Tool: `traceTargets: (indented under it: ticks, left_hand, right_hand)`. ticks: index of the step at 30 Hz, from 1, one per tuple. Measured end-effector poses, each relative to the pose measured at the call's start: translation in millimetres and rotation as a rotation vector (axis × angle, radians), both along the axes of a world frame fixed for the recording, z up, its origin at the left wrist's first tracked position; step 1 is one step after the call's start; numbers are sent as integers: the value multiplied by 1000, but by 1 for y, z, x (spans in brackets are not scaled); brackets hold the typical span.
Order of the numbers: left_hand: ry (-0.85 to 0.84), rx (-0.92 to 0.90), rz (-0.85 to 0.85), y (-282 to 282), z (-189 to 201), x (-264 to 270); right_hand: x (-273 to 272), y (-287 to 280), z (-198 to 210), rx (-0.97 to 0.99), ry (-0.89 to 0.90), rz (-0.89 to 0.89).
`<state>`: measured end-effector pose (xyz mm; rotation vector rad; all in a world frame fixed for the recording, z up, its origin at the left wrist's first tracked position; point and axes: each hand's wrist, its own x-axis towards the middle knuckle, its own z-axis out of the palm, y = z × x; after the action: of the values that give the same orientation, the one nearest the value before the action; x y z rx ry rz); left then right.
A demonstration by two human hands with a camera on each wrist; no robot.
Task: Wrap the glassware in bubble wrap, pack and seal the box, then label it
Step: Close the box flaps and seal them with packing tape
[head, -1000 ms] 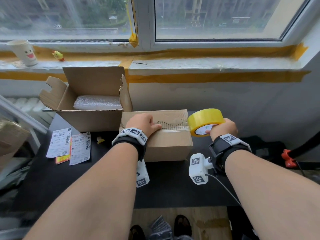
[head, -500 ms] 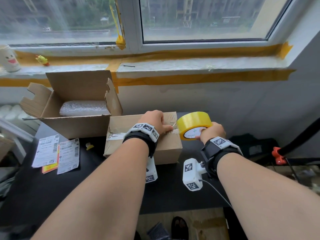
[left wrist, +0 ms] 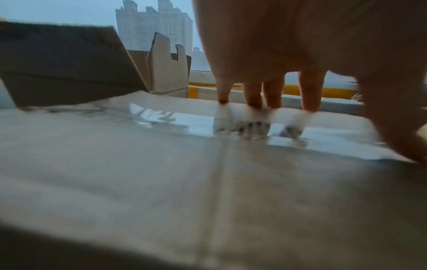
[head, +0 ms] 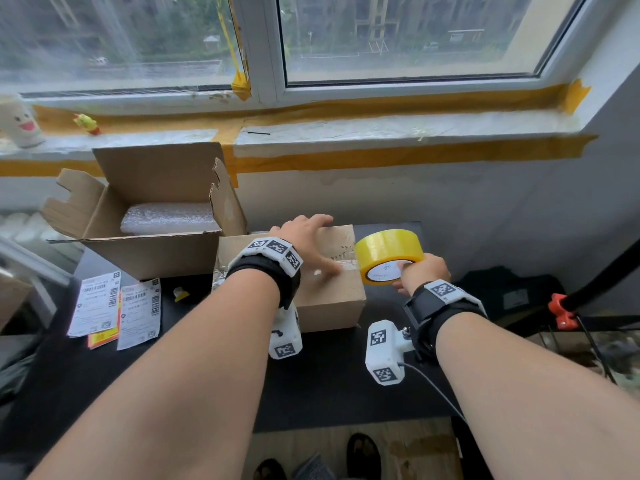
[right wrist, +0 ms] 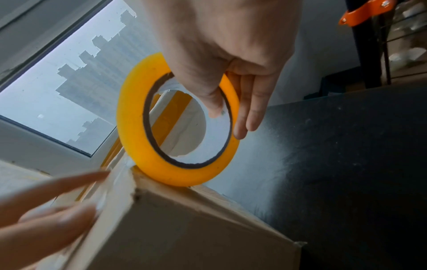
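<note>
Two hands are busy on one small closed box (head: 329, 296). We see it on the black table (head: 329, 386), near the back edge and about the middle. A strip of clear tape (left wrist: 196, 126) runs along its top. Our left hand (head: 304, 244) lies flat on the top with its fingers (left wrist: 253, 95) straight and spread, pressing down on the tape. Our right hand (head: 420, 273) grips the yellow tape roll (head: 389, 254). The thumb goes inside the hole and the other fingers (right wrist: 251, 109) lie on the outside of the ring. The roll (right wrist: 177, 120) touches the box (right wrist: 184, 230) at its right top edge.

Just left of this box stands a bigger open box (head: 149, 237), touching it, with its flaps up. Bubble wrap (head: 168, 218) lies inside it. Near the left edge of the table lie some paper labels (head: 116, 308). A small yellow bit (head: 180, 293) sits between them and the small box. On the window sill (head: 381, 124) behind the table we see a white cup (head: 20, 124) with a smiling face and a little yellow toy (head: 86, 123).
</note>
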<state>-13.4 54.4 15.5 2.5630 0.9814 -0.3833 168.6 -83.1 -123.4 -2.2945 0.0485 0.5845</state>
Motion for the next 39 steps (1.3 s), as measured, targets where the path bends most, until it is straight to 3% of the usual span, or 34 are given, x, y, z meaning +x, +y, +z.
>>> traceTargets:
  ticks: [7, 12, 18, 24, 28, 32, 39]
  left_hand:
    - [203, 33, -170, -15, 1, 9]
    - [82, -49, -23, -3, 5, 12]
    - [58, -25, 95, 5, -3, -5]
    - [152, -11, 202, 20, -6, -22]
    - [165, -41, 194, 29, -17, -21]
    - [73, -83, 179, 25, -8, -20]
    - [0, -81, 140, 24, -9, -21]
  right_hand:
    - [-5, 3, 12, 0, 67, -30]
    - [-33, -3, 63, 84, 234, -118]
    - [-37, -3, 61, 215, 482, -207]
    - [-58, -3, 46, 156, 665, -68]
    - [-64, 0, 40, 306, 789, -133]
    - [-69, -3, 32, 432, 911, -190]
    - [-79, 2, 41, 598, 853, -209]
